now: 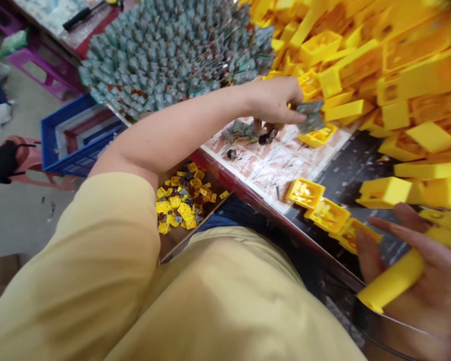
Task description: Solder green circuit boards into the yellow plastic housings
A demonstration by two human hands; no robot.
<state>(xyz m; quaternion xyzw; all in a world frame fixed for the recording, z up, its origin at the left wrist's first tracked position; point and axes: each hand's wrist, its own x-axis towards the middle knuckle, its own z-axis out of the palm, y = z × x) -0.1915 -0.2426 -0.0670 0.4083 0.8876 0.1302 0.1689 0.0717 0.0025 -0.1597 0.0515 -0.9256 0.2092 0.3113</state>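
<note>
My left hand (276, 100) reaches across the table, its fingers closed on a grey-green part (311, 116) that looks like a small circuit assembly. Just beneath that part lies an open yellow plastic housing (318, 135). Small black round parts (267, 136) and thin wires are close to the left wrist. At the lower right, my right hand (421, 281) has a smooth yellow cylinder-shaped piece (393, 282) across its palm, with thumb and forefinger apart. Near its fingertips, yellow housings (328, 214) stand in a short row along the table edge, open side up.
A dense mass of grey-green parts (165, 55) covers the far left of the table. Yellow housings (417, 75) are heaped at the right. Below the edge, a box (171, 244) holds small yellow pieces. A blue crate (80, 133) and purple stool (47, 70) stand left.
</note>
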